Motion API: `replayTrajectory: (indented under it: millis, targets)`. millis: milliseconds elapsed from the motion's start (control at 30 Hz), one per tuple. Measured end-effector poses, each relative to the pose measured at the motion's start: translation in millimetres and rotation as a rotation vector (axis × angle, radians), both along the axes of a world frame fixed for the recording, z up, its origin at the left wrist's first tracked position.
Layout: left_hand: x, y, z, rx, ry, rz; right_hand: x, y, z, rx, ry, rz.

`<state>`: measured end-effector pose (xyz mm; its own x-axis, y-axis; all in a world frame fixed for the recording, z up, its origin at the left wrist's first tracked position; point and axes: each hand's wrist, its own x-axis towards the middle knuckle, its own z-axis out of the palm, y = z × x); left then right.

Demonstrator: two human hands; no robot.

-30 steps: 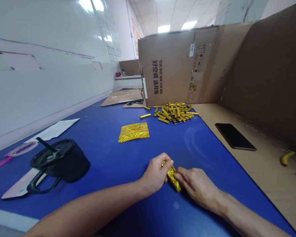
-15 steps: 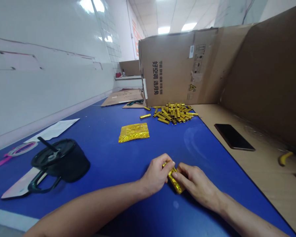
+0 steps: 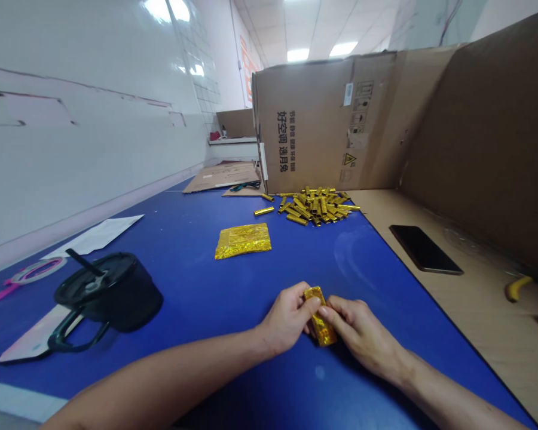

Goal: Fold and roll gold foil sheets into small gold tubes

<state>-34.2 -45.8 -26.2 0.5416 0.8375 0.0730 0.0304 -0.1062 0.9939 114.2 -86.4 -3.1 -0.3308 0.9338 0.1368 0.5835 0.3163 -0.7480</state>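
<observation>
A shiny gold foil strip (image 3: 325, 332), folded or rolled into a narrow piece, is held between my two hands just above the blue table (image 3: 197, 292). My left hand (image 3: 289, 316) is closed on its left side, the thumb pressed on its face. From the right, my right hand (image 3: 361, 328) pinches the same strip with thumb and fingers. Some of the fingers are hidden behind the foil. Beyond the hands lies a flat stack of gold foil sheets (image 3: 243, 240). Farther back is a heap of small gold foil tubes (image 3: 316, 206), with a single tube (image 3: 263, 211) to its left.
On the left stand a dark lidded mug (image 3: 116, 292) with a straw, a roll of tape (image 3: 38, 270) and white paper (image 3: 101, 235). A phone (image 3: 425, 249) and a small yellow banana-shaped object (image 3: 517, 289) lie on the right. A large cardboard box (image 3: 318, 125) walls off the back.
The foil strip has turned more upright, and its top end now shows above my left thumb. Both hands have shifted slightly, still holding it.
</observation>
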Motion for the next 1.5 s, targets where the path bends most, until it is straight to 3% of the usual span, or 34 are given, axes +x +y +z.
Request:
replayTrajectory:
  millis: [167, 400, 633, 1033, 1200, 1300, 1367, 1500]
  targets:
    - [-0.9, 1.4, 1.4, 0.03, 0.028, 0.059, 1.3, 0.1, 0.1, -0.012, -0.082, -0.005]
    - [0.4, -0.3, 5.5, -0.028, -0.02, -0.013, 0.2, -1.4, -3.0, 0.036, -0.102, 0.051]
    - [-0.9, 2.1, 3.0, 0.048, -0.003, 0.028, 0.5, 1.5, -4.1, 0.015, -0.117, 0.053]
    - [-1.2, 3.2, 3.5, -0.053, -0.057, -0.039, -0.2, -0.8, -1.0, 0.008, -0.115, 0.1]
    - [0.4, -0.3, 8.4, -0.103, -0.035, -0.002, 2.9, 3.2, -4.4, -0.038, -0.075, 0.018]
    - [-0.2, -5.6, 14.1, -0.164, 0.041, -0.146, 5.8, 5.9, -5.0, -0.049, -0.003, -0.053]
    - [-1.5, -8.9, 17.1, -0.168, 0.127, -0.267, 6.6, 6.0, -4.8, -0.08, 0.073, -0.028]
    - [-3.8, -8.2, 19.4, -0.186, 0.165, -0.321, 7.2, 5.0, -3.2, -0.143, 0.265, 0.041]
